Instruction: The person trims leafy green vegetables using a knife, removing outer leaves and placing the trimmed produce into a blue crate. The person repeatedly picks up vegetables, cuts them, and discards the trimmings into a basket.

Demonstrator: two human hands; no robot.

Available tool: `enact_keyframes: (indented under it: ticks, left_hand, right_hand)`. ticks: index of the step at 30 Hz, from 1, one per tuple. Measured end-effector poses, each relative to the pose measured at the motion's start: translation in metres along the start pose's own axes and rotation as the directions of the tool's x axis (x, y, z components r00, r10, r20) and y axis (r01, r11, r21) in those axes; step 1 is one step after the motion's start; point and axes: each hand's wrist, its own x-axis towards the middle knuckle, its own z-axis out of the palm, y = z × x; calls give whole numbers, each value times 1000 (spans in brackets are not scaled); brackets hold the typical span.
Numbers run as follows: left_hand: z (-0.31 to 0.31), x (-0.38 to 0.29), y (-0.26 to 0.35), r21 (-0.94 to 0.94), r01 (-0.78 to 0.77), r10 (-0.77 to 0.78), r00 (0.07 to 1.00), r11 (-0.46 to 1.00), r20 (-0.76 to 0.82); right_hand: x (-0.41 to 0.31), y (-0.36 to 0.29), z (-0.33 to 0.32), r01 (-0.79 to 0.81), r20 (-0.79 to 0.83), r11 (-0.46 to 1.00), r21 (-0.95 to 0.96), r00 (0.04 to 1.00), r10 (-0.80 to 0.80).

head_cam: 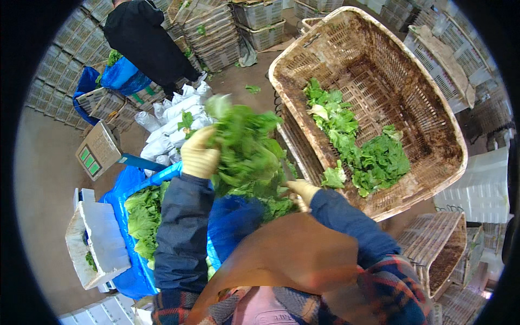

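My left hand, in a pale yellow knitted glove, grips a leafy green lettuce held up before me and blurred by motion. My right hand, gloved alike, is closed at the lettuce's lower right side on what looks like a knife; the handle is hidden in the hand. To the right stands a large dirt-stained plastic basket, with loose lettuce leaves and a darker leafy clump inside. More lettuce lies in blue plastic sheeting by my left forearm.
A scale display on a blue post and a white foam box stand at left. White bundles lie ahead. A person in black stands farther off among stacked crates. More baskets stand at lower right.
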Motion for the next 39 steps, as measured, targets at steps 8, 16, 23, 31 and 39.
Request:
enact_keyframes:
  ticks: [8,16,23,31,39]
  left_hand:
    - [55,-141,-143,-784,621,-655,583,-23,481]
    - [66,-145,-83,-613,591,-323,529,-524,785]
    - [83,-146,-16,-667,147,-585,369,-730,722]
    - [104,-179,-47,227,385,-442,838,895,321]
    - [107,-177,-78,-598,724,-674,633,343,381]
  right_hand:
    - [-112,-67,25,438,-150,897,-51,885,-441]
    - [-100,-144,60,808,-144,543,-228,524,-839]
    - [-118,-175,41,638,-470,650,-414,461,-753]
    - [-78,-154,70,652,-106,430,-624,475,-874]
    - [-117,-179,59,439,34,713,-547,863,-505]
